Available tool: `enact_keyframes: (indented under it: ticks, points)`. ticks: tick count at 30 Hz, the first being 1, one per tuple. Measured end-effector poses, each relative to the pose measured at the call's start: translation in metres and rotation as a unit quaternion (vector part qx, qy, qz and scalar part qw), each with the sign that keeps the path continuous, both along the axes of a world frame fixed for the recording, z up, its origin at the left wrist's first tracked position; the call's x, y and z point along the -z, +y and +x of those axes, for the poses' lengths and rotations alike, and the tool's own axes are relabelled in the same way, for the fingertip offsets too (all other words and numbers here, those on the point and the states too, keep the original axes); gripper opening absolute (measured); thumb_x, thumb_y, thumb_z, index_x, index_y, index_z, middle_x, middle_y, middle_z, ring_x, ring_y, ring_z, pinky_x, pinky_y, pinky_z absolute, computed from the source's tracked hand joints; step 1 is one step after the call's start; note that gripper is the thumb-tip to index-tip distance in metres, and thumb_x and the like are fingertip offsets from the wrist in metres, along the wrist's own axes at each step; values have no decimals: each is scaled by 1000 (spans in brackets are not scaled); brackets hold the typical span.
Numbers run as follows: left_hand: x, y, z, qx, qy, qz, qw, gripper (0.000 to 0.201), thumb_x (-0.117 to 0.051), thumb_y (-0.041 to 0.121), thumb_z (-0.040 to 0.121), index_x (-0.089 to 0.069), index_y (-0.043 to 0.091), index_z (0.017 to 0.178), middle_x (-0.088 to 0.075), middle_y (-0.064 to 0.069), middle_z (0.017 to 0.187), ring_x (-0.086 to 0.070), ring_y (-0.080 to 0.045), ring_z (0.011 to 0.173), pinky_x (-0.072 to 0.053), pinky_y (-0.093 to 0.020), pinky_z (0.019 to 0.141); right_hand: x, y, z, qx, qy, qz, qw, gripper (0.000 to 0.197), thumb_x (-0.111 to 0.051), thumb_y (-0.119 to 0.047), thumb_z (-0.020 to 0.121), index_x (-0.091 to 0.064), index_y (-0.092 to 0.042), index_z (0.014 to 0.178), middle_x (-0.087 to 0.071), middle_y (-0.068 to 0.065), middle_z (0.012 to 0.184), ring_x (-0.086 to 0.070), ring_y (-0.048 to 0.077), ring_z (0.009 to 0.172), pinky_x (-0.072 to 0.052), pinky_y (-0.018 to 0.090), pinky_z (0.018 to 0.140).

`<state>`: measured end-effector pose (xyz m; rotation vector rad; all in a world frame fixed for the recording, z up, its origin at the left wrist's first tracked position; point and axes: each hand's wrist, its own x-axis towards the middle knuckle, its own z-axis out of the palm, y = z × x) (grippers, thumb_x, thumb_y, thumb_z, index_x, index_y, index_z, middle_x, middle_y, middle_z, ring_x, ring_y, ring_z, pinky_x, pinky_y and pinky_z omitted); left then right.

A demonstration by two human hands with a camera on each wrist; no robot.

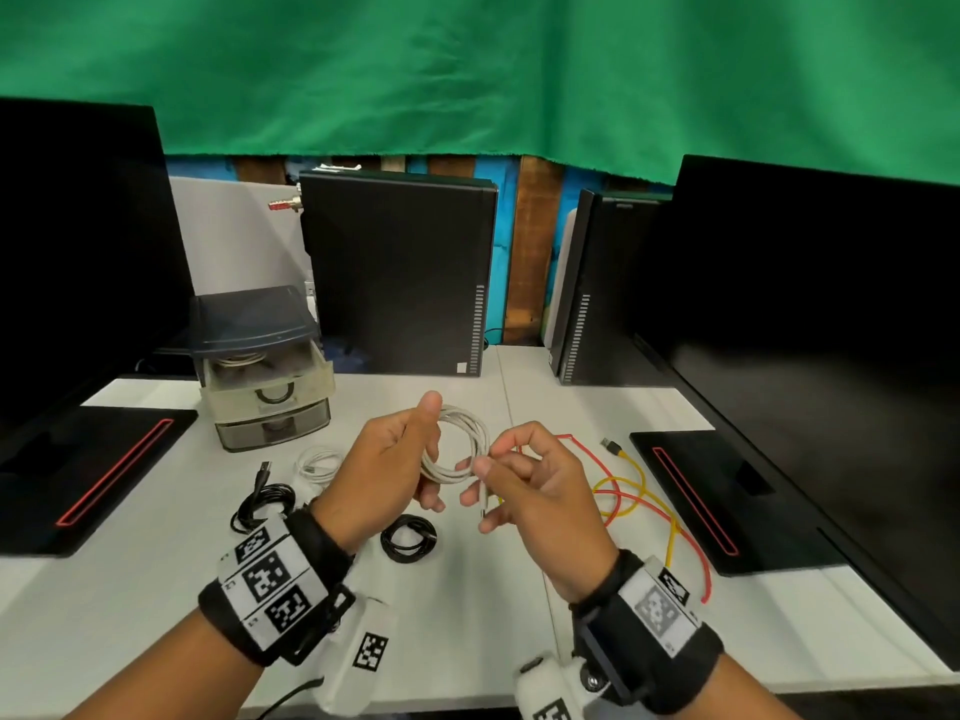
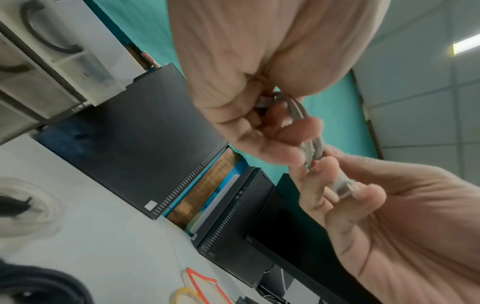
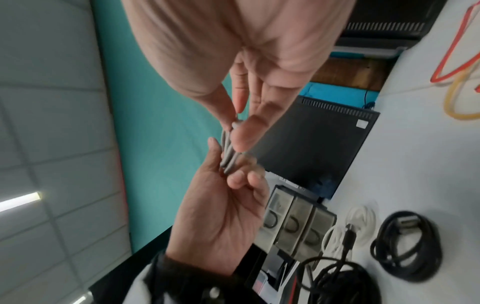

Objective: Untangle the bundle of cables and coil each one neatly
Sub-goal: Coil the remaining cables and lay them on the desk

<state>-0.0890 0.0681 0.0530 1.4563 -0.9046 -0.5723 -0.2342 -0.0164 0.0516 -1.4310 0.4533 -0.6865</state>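
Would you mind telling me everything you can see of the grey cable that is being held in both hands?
The grey cable is a thin, round cord with a matte, plastic-looking sheath, wound into several loose round loops. It is held in the air above the white table, touching nothing else. The left hand grips one side of the coil, thumb up. The right hand pinches its free end, where a pale plug lies between the fingers. It looks nearly fully coiled.

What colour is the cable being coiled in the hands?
Light grey cable; clearest in the head view.
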Motion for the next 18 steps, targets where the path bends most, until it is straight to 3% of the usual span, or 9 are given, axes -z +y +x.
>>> enact_keyframes:
  ticks: [3,6,10,13,18]
  points:
    - [11,2,10,3,-9,78,997,56,-40,60,92,-56,8,76,-53,-9,60,-54,-19,47,-48,-34,57,5,-9,11,21,20,16,999,9,-62,-1,94,-55,-6,95,-71,16,81,-66,21,67,-51,28,50]
    - [30,12,22,36,-48,171,983,64,-42,63,89,-63,3,85,-63,-3,63,-59,-19,49,-48,-28,50,23,-21,25,11,117,20,993,11,-56,1,91,-57,-9,88,-70,17,78,-64,22,61,-46,26,48]
    - [51,37,35,38,-142,301,942,35,-51,53,97,-59,20,109,-73,-4,88,-70,-15,58,-48,-25,53,53,-37,28,-18,255,-19,966,18,-58,2,87,-54,-12,77,-60,11,58,-58,19,47,-42,22,43]
    - [42,49,52,-32,-130,275,952,27,-58,43,97,-57,24,115,-74,-3,86,-67,-11,52,-47,-21,49,67,-45,19,-60,349,-42,934,16,-58,-2,87,-56,-12,76,-60,7,57,-59,18,46,-44,23,43]
    - [17,58,70,-132,-78,169,974,18,-64,38,94,-69,21,96,-72,-7,80,-56,-12,50,-41,-22,44,69,-41,33,-70,393,-69,914,12,-55,-2,88,-57,-9,79,-57,9,55,-55,15,39,-44,22,40]
